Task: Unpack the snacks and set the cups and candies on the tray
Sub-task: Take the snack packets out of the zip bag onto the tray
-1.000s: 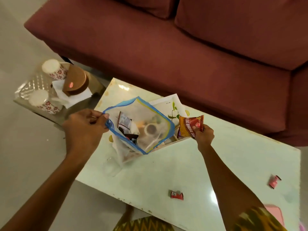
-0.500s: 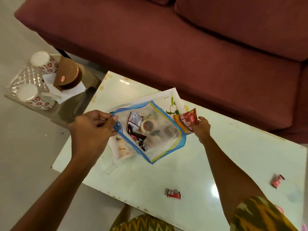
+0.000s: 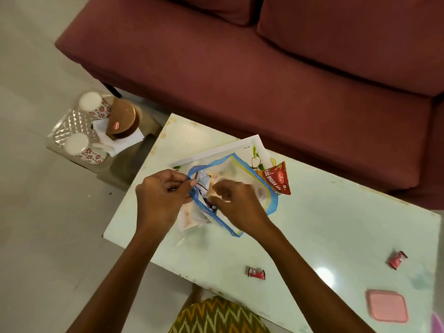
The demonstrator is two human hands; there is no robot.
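A clear zip bag [image 3: 242, 168] with a blue rim lies over the white flower-print tray [image 3: 216, 150] on the pale table. My left hand [image 3: 163, 195] pinches the bag's near-left rim and holds the mouth apart. My right hand [image 3: 236, 205] is inside the mouth, fingers curled and blurred among small packets; whether it grips one is unclear. A red and orange snack packet [image 3: 276, 177] lies loose at the bag's right corner. Two red wrapped candies [image 3: 255, 272] [image 3: 397, 259] sit on the table. Two flower-print cups [image 3: 92, 105] [image 3: 80, 147] lie on a low glass side table.
A round brown box [image 3: 122, 118] on white paper sits between the cups. A pink square lid [image 3: 386, 306] lies at the table's near right. A maroon sofa [image 3: 264, 80] runs along the table's far side. The table's near edge is by my lap.
My right hand let go of the snack packet, which now lies by the bag, and moved left into the bag's mouth. My left hand kept hold of the rim.
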